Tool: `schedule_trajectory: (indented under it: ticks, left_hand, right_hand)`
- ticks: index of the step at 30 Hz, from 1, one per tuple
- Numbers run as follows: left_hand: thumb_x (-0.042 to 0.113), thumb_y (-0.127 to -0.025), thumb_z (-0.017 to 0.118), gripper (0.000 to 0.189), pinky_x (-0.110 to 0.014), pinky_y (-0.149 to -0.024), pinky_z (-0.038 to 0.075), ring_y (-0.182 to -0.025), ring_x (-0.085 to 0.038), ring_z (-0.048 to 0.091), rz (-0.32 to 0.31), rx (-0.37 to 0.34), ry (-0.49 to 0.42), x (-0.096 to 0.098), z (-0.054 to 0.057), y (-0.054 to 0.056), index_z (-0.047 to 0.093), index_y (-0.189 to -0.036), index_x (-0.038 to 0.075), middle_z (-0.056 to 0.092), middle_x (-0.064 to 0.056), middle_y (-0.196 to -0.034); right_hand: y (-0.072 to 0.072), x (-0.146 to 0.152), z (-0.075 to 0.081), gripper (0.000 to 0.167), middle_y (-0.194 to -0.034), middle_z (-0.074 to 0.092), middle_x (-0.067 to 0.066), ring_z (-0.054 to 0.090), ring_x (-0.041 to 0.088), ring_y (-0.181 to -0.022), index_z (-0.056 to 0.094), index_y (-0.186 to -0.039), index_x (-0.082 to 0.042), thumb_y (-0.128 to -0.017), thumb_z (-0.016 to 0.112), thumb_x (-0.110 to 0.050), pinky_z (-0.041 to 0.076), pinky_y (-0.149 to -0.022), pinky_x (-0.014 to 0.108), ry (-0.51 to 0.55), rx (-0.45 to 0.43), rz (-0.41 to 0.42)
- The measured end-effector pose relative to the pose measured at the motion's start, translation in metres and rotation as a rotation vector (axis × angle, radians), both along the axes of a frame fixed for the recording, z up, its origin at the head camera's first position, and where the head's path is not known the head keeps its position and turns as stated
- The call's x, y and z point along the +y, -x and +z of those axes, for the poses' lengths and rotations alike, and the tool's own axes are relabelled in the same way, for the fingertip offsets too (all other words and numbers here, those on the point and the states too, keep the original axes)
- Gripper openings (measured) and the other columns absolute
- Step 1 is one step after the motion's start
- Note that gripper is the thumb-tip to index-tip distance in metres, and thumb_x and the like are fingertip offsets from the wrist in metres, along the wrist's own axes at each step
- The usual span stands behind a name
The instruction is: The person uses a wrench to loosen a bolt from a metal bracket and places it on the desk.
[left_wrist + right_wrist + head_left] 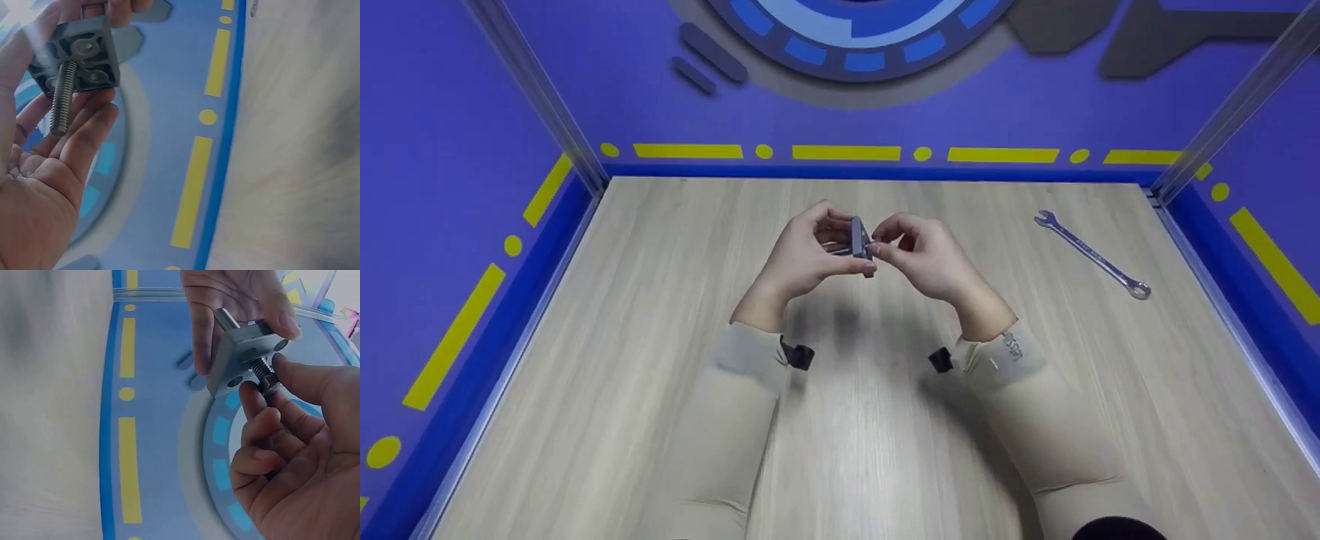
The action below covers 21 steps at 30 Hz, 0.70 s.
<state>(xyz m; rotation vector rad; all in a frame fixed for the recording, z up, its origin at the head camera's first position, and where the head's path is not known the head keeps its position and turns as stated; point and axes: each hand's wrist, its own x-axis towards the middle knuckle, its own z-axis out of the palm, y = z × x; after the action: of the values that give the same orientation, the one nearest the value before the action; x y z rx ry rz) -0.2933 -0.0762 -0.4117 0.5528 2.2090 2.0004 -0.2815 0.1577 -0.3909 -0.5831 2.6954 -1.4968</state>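
Above the table, my left hand (799,256) holds a grey square block (228,363) by its edges, between the thumb and the fingers. A threaded bolt (63,101) runs through the block, its shank sticking out on the ribbed side toward the left palm. Several round holes show in the block's flat face in the right wrist view. On that side my right hand (926,259) pinches the bolt's head (269,384) between thumb and index finger, and a short length of thread shows between head and block. The other right fingers are curled loosely below.
A combination wrench (1091,256) lies slanted on the wooden table (855,450), to the right of my hands. Blue panels (855,127) with yellow marks wall the table at the back and both sides. Dark camera mounts (799,357) stick out at the wrists.
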Motion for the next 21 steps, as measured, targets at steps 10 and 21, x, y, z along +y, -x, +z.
schedule_trajectory:
  ticks: [10, 21]
  left_hand:
    - [0.015, -0.082, 0.105, 0.070, -0.037, -0.113, 0.067, -0.127, -0.027, 0.077, 0.033, -0.032, 0.030, -0.006, -0.023, 0.017, 0.065, -0.139, 0.009, 0.071, -0.012, -0.135]
    - [0.018, -0.080, 0.106, 0.073, -0.038, -0.114, 0.066, -0.127, -0.027, 0.077, 0.053, -0.047, 0.076, -0.003, -0.027, 0.009, 0.065, -0.139, 0.010, 0.073, -0.012, -0.136]
  right_hand:
    - [0.023, 0.001, -0.025, 0.026, -0.123, 0.077, 0.011, 0.061, 0.019, -0.086, 0.080, -0.125, -0.009, -0.101, 0.078, 0.000, 0.052, -0.073, 0.024, 0.017, 0.070, 0.076]
    - [0.023, -0.006, -0.030, 0.058, -0.082, 0.072, 0.000, 0.057, 0.014, -0.066, 0.079, -0.103, -0.006, -0.116, 0.057, -0.058, 0.047, -0.059, 0.026, 0.032, -0.235, -0.103]
